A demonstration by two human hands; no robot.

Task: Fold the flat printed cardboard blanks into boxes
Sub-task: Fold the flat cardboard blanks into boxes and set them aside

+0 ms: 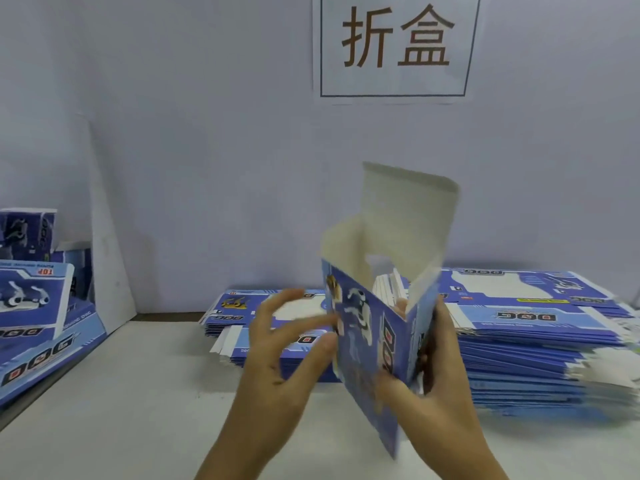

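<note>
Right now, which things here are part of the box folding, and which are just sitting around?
In the job:
box, held by left hand and right hand
blanks
finished boxes

Just there:
sign
leaning white board
table

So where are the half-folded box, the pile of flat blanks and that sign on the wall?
half-folded box (367, 327), head view, printed front panel.
pile of flat blanks (533, 362), head view, stacked edges on the right.
wall sign (394, 46), head view, between its two characters.

A half-opened box stands upright at table centre between both hands. Flat blank stacks lie behind: one at eleven o'clock, a taller one at two. Folded boxes sit at nine o'clock.
</note>
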